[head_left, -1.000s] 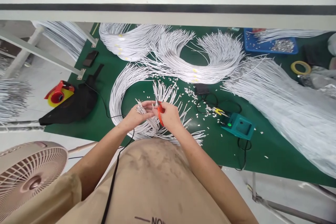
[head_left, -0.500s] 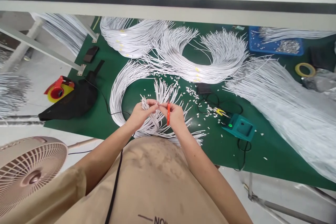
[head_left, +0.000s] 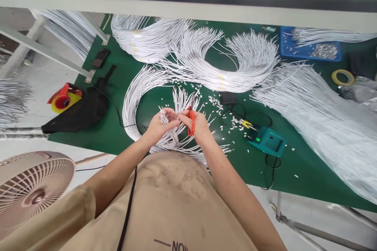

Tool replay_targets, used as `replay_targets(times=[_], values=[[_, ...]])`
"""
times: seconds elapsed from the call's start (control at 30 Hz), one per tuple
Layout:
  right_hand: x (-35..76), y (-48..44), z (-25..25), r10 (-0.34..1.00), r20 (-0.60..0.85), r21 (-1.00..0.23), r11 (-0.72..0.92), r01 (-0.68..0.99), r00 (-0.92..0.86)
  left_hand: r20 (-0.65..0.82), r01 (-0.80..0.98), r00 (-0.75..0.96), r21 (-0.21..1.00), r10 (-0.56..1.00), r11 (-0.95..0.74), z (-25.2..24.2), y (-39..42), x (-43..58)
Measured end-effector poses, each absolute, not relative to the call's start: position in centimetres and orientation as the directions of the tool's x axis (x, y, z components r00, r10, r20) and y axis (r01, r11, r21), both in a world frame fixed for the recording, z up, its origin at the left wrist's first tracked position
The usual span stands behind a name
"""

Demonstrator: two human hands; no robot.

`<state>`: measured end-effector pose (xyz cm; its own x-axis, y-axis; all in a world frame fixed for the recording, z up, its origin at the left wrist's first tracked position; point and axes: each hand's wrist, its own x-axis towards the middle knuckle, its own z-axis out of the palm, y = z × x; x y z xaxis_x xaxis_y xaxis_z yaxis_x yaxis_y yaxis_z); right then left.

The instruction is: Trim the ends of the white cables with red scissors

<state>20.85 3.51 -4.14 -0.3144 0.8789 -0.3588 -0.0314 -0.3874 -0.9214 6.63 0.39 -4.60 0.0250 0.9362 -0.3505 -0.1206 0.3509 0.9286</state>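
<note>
One white wire bundle (head_left: 163,117), gripped just left of the red-handled scissors (head_left: 192,123)

Left of the scissors, a loose arc of white wires (head_left: 129,106) curves across the green bench (head_left: 294,176), which seems to bear its weight. Nearer the scissors, the left hand (head_left: 158,126) has its fingers wrapped around the bundle, probably so the strands sit together with thumb and fingertips usable. The bundle looks bent and slightly twisted, its thin ends poking out above the hand. The scissors sit across the right hand (head_left: 201,126), blades forward; that hold presumably frees its thumb and index finger. Those are pinched narrow beside the left fingertips; what lies between is too small to tell. Right of the scissors, small pale pieces (head_left: 216,102) lie scattered, and farther off stands a teal plastic holder (head_left: 272,141).
</note>
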Motion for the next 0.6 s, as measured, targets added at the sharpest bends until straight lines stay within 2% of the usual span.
replay_targets(times=[0.07, 0.13, 0.2, 0.27, 0.4, 0.6], values=[[21.0, 3.3, -4.7, 0.898, -0.344, -0.938, -0.341, 0.059, -0.274, -0.353, -0.112, -0.024, 0.931, 0.935, 0.348, -4.6, 0.4, 6.6], [21.4, 3.1, -5.3, 0.915, -0.316, -0.928, -0.244, 0.281, -0.25, -0.364, -0.087, -0.065, 0.93, 0.929, 0.358, -4.5, 0.5, 6.6], [22.0, 3.0, -5.6, 0.928, -0.275, -0.822, -0.092, 0.561, -0.252, -0.378, -0.045, -0.093, 0.926, 0.921, 0.376, -4.5, 0.5, 6.6], [22.4, 2.9, -5.8, 0.922, -0.251, -0.669, 0.055, 0.741, -0.296, -0.39, 0.0, -0.094, 0.92, 0.916, 0.392, -4.4, 0.5, 6.7], [22.5, 2.8, -5.3, 0.889, -0.284, -0.505, 0.179, 0.844, -0.358, -0.37, 0.078, -0.097, 0.923, 0.924, 0.378, -4.3, 0.5, 6.8], [22.5, 2.9, -4.7, 0.88, -0.308, -0.407, 0.221, 0.887, -0.361, -0.327, 0.142, -0.129, 0.928, 0.936, 0.344, -4.4, 0.5, 6.8]])
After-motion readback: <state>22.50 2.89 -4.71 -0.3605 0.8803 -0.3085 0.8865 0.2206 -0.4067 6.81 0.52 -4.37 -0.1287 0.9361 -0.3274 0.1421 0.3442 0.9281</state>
